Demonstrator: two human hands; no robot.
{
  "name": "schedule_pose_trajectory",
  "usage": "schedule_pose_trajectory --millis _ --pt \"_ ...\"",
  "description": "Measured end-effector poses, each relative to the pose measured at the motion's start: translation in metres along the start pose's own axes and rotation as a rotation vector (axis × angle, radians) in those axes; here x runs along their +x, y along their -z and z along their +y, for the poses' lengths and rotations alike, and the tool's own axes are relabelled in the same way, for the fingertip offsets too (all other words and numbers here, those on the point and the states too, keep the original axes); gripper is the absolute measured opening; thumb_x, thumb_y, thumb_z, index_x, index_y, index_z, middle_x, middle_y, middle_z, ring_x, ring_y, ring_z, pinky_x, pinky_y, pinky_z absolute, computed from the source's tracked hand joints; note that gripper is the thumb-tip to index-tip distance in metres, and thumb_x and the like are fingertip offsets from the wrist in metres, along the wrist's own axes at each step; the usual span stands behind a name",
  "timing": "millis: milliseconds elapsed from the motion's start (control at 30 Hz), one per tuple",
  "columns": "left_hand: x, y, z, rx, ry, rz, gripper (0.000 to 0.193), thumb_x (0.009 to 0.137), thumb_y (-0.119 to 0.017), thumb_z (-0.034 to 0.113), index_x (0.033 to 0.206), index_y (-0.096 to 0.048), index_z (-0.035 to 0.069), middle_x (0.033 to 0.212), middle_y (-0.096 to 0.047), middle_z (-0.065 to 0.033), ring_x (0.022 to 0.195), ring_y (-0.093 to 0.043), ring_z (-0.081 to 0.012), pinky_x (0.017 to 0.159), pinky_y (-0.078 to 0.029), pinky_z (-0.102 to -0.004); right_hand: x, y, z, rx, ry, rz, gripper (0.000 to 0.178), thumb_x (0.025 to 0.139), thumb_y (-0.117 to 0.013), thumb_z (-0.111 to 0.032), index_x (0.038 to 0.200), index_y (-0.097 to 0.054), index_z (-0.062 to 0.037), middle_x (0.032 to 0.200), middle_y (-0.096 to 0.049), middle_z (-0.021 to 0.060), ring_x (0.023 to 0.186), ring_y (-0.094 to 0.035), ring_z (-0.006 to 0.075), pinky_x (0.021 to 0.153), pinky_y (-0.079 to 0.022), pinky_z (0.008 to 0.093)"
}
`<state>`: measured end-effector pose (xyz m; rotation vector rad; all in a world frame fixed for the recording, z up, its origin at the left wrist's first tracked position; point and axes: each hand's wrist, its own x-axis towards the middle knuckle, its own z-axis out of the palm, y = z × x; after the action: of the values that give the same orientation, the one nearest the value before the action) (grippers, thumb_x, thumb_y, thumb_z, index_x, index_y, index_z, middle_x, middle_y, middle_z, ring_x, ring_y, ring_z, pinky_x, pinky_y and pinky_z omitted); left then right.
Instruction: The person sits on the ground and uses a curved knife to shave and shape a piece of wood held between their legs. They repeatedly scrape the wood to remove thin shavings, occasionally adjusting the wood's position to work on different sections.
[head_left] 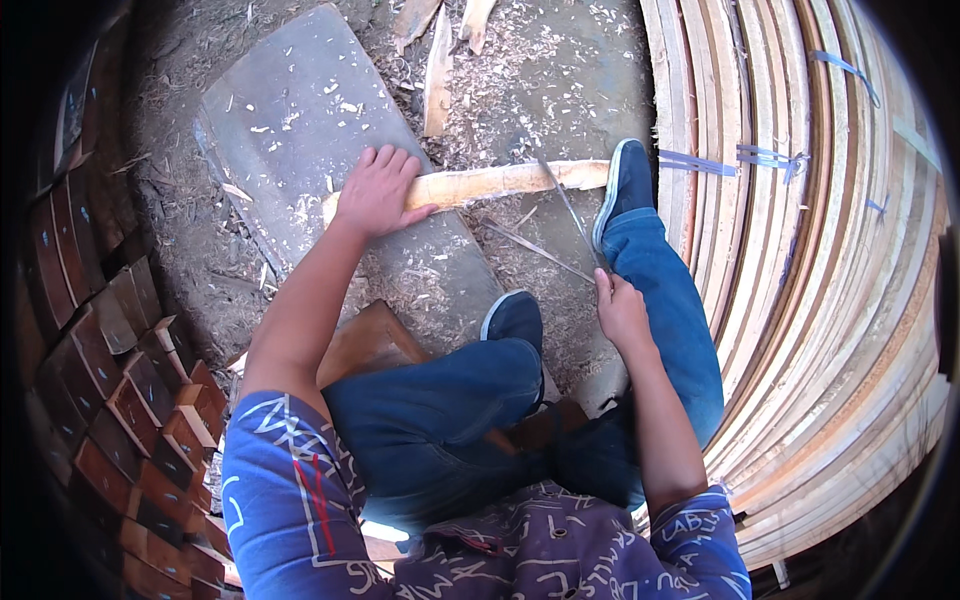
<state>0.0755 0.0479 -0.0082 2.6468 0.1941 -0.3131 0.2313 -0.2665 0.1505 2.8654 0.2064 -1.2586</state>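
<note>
A pale, narrow wooden slat (490, 183) lies crosswise in front of me, its left part over a grey board and its right end against my shoe. My left hand (380, 190) grips the slat near its left end, fingers over the top and thumb along the near edge. In my right hand (622, 308) is a long, thin knife (570, 212), seen nearly edge-on. Its blade points away from me and crosses the slat near the right end; whether it touches the wood I cannot tell. A thin grey strip (540, 248) slants toward the same hand.
The grey board (290, 100) rests on dirt strewn with wood shavings (500, 90). Offcuts (437, 75) lie at the far side. Bundled slats (780, 150) with blue ties stand to the right. Stacked wood blocks (130, 400) rise at left. My shoes (630, 180) flank the ground between.
</note>
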Motion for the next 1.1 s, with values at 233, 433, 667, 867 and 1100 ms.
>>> schedule_pose_trajectory --millis 233,433,667,867,1100 --pt "-0.016 -0.001 -0.007 0.038 0.031 -0.039 0.061 0.080 -0.059 0.064 0.102 -0.055 0.007 0.099 -0.053 -0.0105 0.099 -0.048 -0.0261 0.092 -0.034 -0.0388 -0.034 0.054 -0.125 0.042 0.236 -0.023 0.048 0.100 -0.047 -0.041 0.104 -0.064 0.0039 0.080 -0.063 0.0314 0.086 -0.064 0.0471 0.075 -0.048 0.0525" --pt "-0.002 0.002 0.001 0.018 0.021 -0.051 0.065 0.078 -0.061 0.066 0.103 -0.056 0.007 0.098 -0.053 -0.0095 0.100 -0.048 -0.0258 0.092 -0.034 -0.0384 0.005 0.011 -0.012 -0.179 0.084 0.004 0.049 0.100 -0.046 -0.044 0.106 -0.064 0.0023 0.082 -0.065 0.0310 0.088 -0.065 0.0456 0.078 -0.049 0.0534" --pt "-0.003 -0.003 0.005 0.033 0.023 -0.070 0.068 0.076 -0.061 0.068 0.106 -0.056 0.007 0.099 -0.053 -0.0094 0.100 -0.048 -0.0262 0.093 -0.034 -0.0388 -0.014 0.038 -0.050 -0.111 0.068 -0.019 0.049 0.099 -0.049 -0.043 0.105 -0.065 0.0023 0.085 -0.065 0.0309 0.090 -0.065 0.0454 0.080 -0.049 0.0538" --pt "-0.014 -0.004 -0.002 0.012 0.018 -0.005 0.065 0.077 -0.062 0.066 0.099 -0.054 0.005 0.096 -0.053 -0.0118 0.096 -0.048 -0.0284 0.089 -0.035 -0.0407 -0.036 0.051 -0.116 -0.029 0.300 -0.053 0.046 0.099 -0.048 -0.041 0.106 -0.064 0.0011 0.085 -0.066 0.0299 0.089 -0.065 0.0453 0.079 -0.049 0.0538" --pt "0.004 -0.005 0.006 0.059 -0.005 -0.010 0.065 0.078 -0.059 0.068 0.102 -0.056 0.007 0.098 -0.054 -0.0097 0.099 -0.048 -0.0261 0.090 -0.034 -0.0390 0.004 0.011 -0.009 -0.217 0.012 0.011 0.047 0.100 -0.046 -0.042 0.109 -0.064 0.0006 0.087 -0.067 0.0283 0.089 -0.065 0.0463 0.078 -0.050 0.0533"
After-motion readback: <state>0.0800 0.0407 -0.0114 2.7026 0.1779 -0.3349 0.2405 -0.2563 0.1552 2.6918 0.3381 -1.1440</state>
